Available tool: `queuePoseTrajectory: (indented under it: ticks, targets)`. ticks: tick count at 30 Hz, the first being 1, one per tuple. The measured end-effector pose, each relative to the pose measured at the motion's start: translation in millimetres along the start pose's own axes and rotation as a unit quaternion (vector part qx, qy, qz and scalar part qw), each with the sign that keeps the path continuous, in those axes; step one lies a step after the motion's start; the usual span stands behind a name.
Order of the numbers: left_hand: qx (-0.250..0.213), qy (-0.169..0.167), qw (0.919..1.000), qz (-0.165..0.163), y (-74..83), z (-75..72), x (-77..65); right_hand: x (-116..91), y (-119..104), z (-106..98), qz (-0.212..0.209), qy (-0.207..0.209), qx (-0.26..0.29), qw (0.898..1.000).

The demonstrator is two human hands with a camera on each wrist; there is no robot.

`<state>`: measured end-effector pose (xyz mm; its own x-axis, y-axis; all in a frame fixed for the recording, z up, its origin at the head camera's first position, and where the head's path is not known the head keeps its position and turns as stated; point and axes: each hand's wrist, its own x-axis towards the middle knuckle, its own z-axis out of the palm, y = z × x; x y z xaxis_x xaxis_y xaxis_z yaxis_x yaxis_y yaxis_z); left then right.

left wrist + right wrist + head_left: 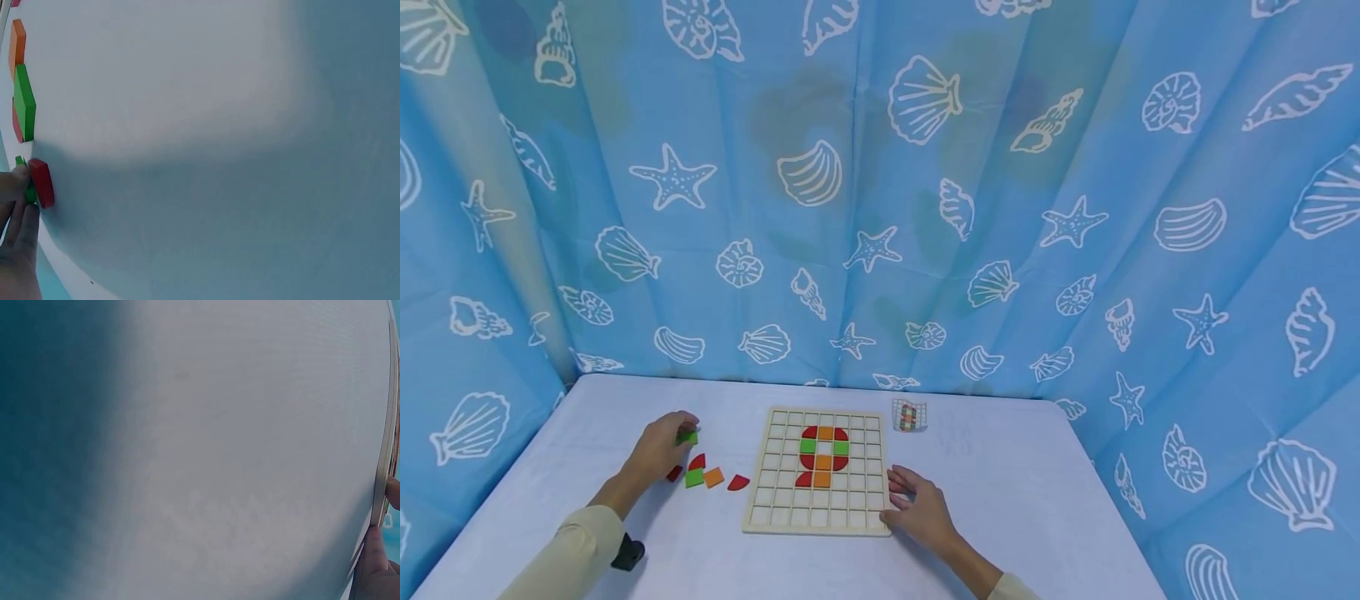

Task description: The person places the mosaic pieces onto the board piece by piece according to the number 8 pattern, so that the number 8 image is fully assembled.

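Observation:
At the left of the table my left hand (660, 448) pinches a green square tile (688, 437) between thumb and fingers; in the left wrist view, a red tile (42, 182) lies beside that hand. A wooden grid board (778, 492) carries red, green and orange tiles set in its squares. My right hand (922, 515) rests at the board's right edge, its thumb near the front corner and its fingers loosely bent. In the right wrist view, only its fingertips (375, 550) and the board's edge show.
Between my left hand and the board lie a green square tile (694, 477), an orange square tile (713, 477) and red quarter-round tiles (738, 482). A small printed pattern card (910, 415) lies behind the board's right corner. A blue shell-patterned curtain (880, 208) hangs behind the white-covered table (1015, 483).

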<state>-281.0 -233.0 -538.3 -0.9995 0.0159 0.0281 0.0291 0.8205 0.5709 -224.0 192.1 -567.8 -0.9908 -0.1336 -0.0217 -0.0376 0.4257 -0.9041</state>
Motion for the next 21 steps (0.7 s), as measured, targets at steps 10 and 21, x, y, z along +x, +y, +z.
queuePoseTrajectory:
  ticks: [10, 21]
  targets:
    - [-0.016, 0.016, 0.999, 0.037, 25.1, 20.4, -8.2, -2, -2, -1, -0.006, -0.003, 0.002, 1.0]
    - [-0.046, -0.01, 0.995, 0.088, 65.4, 43.1, -22.5, -1, -3, 0, -0.001, -0.006, 0.004, 1.0]
